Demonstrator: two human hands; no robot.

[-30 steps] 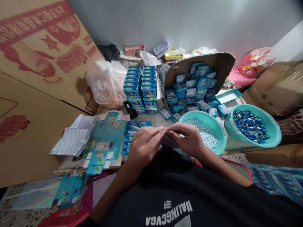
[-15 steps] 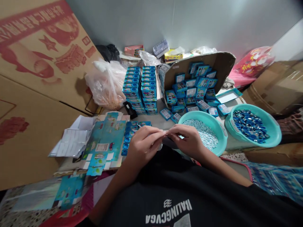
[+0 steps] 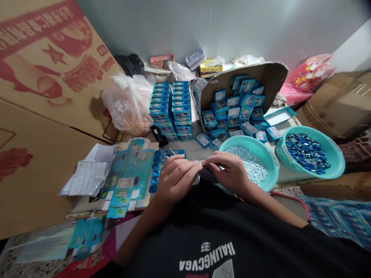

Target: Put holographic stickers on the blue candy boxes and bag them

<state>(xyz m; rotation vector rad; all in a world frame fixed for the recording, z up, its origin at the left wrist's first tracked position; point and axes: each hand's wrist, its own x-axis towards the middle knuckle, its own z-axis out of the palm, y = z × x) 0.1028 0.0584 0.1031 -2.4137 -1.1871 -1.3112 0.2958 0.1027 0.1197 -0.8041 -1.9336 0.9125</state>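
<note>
My left hand (image 3: 177,175) and my right hand (image 3: 230,170) meet in front of my black shirt, fingertips pinched together. Between them is a small whitish thing (image 3: 200,163), mostly covered by the fingers and too small to name. Just behind my left hand lies a row of blue small boxes with round tops (image 3: 154,172). Beside my right hand stands a teal basin (image 3: 273,172) holding many small pale-blue and white pellets (image 3: 255,168).
A second teal basin (image 3: 337,164) holds shiny blue pieces. Stacked blue boxes (image 3: 182,112) stand at the back, beside a tipped carton (image 3: 272,83) full of similar boxes. Flat printed card (image 3: 127,170) and papers (image 3: 89,173) lie left, near a large cardboard box (image 3: 37,127).
The fingers of my left hand have shifted slightly and curled, and more of the small whitish thing shows at the fingertips. My right hand has barely moved.
</note>
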